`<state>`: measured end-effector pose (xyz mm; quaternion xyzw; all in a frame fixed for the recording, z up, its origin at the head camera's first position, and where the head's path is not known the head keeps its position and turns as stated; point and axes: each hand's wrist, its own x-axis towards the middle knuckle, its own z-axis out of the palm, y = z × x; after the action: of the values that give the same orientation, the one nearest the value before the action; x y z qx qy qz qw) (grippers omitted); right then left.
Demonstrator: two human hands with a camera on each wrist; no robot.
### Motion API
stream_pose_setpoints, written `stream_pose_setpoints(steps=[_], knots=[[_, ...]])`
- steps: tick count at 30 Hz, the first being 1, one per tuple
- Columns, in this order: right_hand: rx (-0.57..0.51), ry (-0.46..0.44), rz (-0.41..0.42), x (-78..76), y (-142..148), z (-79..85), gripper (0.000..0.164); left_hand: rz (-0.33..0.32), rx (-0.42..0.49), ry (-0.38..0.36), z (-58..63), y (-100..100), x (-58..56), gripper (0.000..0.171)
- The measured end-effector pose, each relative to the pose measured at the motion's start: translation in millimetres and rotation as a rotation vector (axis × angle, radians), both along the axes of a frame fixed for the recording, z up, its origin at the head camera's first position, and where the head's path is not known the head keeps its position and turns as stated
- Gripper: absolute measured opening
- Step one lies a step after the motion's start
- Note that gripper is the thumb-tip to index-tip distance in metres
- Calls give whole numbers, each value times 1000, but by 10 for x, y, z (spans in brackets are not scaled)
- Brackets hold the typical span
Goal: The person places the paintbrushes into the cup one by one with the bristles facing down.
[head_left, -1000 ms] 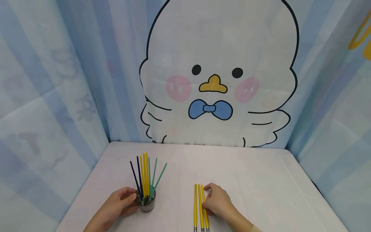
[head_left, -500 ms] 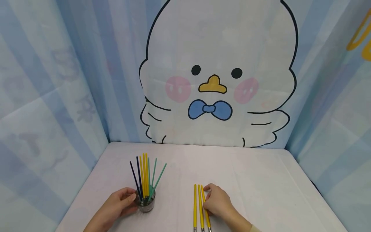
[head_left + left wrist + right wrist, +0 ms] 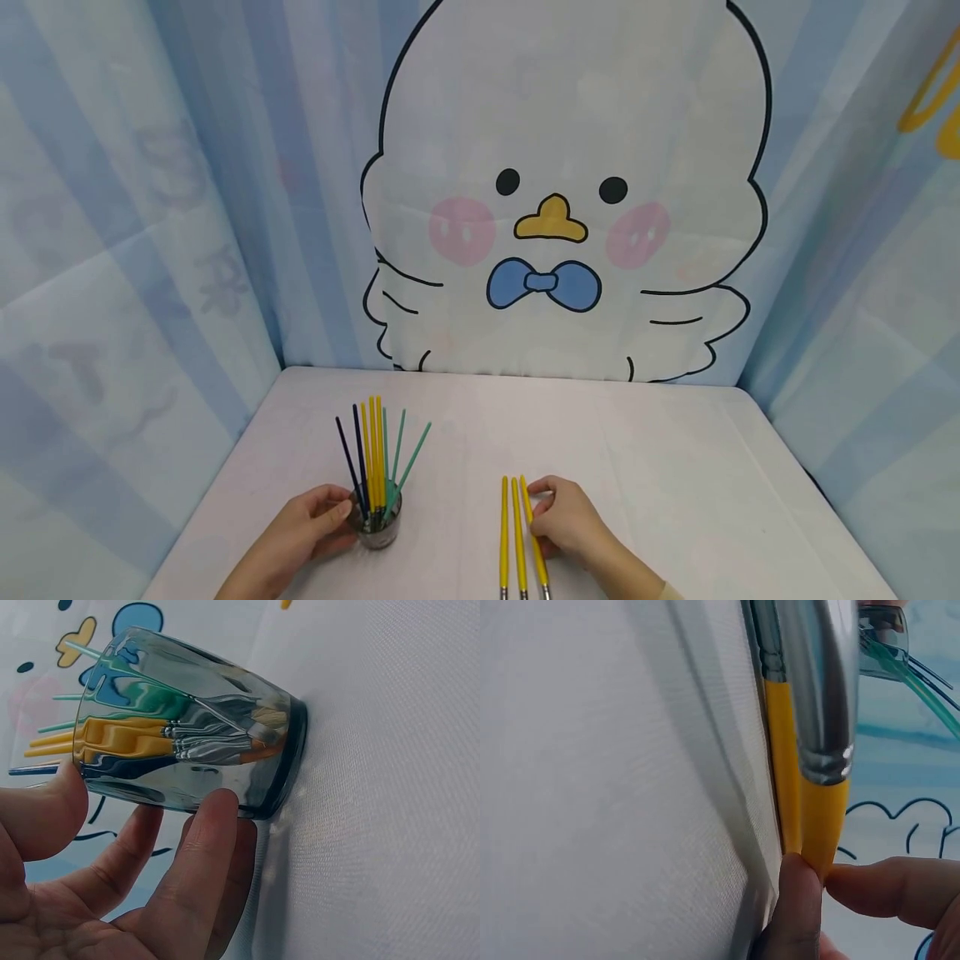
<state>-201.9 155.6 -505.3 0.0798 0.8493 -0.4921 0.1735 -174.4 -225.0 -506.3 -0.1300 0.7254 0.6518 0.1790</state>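
Note:
A clear glass (image 3: 380, 537) stands at the left of the table, holding several paintbrushes with bristles down. Their handles are dark blue (image 3: 346, 454), yellow (image 3: 372, 450) and green (image 3: 416, 457). My left hand (image 3: 303, 527) holds the glass from its left side, thumb near the rim and fingers along the wall, as the left wrist view shows. Three yellow paintbrushes (image 3: 518, 537) lie side by side right of it, ferrules toward me. Between thumb and finger, my right hand (image 3: 567, 517) pinches the rightmost paintbrush (image 3: 823, 810) by its yellow handle; its ferrule end tilts slightly outward.
The white tabletop (image 3: 675, 467) spreads around both hands. Behind it hangs a curtain (image 3: 555, 333) printed with a cartoon bird, and blue striped curtains (image 3: 112, 292) close in both sides.
The rightmost yellow paintbrush has shifted a little, its ferrule end swinging right, away from the other two. My right hand has moved slightly right with it; my left hand and the glass stay put.

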Motion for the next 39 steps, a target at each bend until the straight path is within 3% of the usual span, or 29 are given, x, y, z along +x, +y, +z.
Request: stream_pose_setpoints(steps=[14,25,30,39], knots=[[-174,-32,-6,17,-66,53,61,26,-9,2,19,33,11,34],[-339,-16,19,31,-128,24,63,-25,11,15,15,-15,12,37],[-377,-30,-9,37,-195,44,60,-44,26,22,12,-31,14,39],[-514,9,-61,57,-390,47,63,12,-7,16,24,28,17,31]])
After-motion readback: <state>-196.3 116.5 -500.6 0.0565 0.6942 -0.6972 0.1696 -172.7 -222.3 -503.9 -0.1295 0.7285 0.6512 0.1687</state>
